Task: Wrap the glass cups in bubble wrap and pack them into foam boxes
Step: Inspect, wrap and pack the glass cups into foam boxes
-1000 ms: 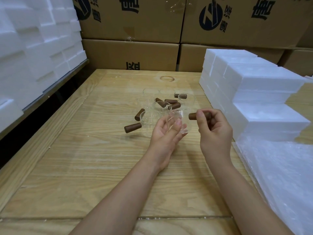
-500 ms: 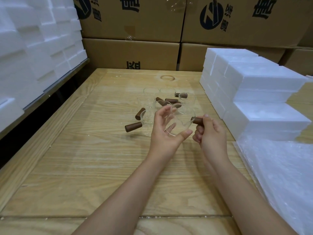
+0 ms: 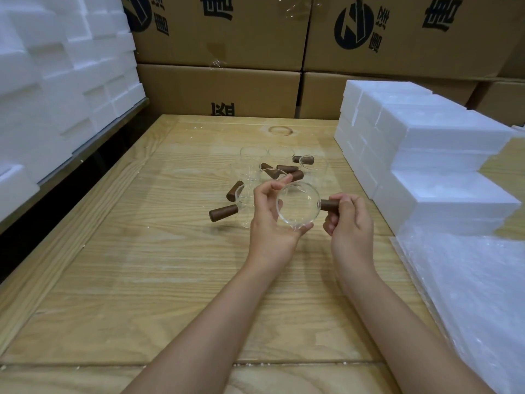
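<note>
- on the wooden table (image 3: 136,280), no cup appears wrapped or boxed; the task is judged to be at its start.
- foam boxes (image 3: 443,132) stand stacked along the right edge; no cup shows in them.
- bubble wrap (image 3: 468,294) lies flat at the near right, with nothing on it.
- loose glass cups (image 3: 251,163) are grouped at the table centre, bare.
- held glass cup (image 3: 297,206) is above the table, turned on its side, near the group.
- left hand (image 3: 270,223) curls around its body; right hand (image 3: 350,223) grips its brown handle (image 3: 329,205); the hands are apart.
</note>
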{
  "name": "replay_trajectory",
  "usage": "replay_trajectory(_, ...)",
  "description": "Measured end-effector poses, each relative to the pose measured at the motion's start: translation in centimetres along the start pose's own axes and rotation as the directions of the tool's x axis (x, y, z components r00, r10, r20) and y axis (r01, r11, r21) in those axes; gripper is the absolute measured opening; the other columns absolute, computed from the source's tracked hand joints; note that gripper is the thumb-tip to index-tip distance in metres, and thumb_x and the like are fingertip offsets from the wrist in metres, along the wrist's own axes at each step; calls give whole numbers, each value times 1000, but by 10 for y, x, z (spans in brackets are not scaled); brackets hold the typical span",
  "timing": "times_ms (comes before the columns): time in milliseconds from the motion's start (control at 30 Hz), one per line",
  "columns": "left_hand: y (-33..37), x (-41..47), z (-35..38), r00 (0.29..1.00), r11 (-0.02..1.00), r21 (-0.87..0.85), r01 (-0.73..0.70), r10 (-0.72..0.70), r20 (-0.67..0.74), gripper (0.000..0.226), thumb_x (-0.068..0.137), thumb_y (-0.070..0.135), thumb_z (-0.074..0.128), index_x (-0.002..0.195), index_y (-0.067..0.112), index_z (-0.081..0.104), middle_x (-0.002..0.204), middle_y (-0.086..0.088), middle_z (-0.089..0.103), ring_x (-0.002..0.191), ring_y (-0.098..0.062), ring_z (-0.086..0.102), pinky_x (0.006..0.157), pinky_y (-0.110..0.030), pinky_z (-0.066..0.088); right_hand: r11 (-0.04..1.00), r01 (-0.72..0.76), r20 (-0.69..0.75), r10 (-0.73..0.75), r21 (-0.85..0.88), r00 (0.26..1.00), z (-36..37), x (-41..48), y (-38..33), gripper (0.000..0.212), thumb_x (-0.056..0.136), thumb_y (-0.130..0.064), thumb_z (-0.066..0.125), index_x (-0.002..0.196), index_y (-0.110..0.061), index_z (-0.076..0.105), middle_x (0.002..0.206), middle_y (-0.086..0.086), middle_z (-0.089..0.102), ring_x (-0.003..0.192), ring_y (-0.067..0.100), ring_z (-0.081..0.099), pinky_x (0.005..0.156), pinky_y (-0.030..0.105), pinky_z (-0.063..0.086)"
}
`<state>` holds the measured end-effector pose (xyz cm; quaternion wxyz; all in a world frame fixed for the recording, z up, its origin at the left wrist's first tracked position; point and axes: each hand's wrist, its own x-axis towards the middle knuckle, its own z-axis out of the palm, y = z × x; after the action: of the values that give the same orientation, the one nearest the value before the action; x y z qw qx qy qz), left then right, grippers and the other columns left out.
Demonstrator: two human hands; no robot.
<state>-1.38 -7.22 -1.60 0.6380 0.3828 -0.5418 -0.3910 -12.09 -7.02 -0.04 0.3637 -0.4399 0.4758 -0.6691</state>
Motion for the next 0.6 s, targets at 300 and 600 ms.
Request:
replay_trajectory(300,-10,2,-1,995,994,-51,100,-98,31,71,69,-12,77,110,30,37,125,13,58,124,2,48,96,-8,34,987,148,44,-145,-61,988,-3,-1,-2,17,92,-33,42,86,-23,54,75,-9,68,62,-2,53,68,28,39)
replay_trajectory(600,-8,-1,-1,996,987,131,88,-88,-8,73,65,4,85,111,38,40,118,20,61,113,4,55,99,-16,37,998,31,-1,-31,-46,1000,-9,4,1,24,102,-19,39,86,-17,56,66,-11,66,50,4,38,49,18,36)
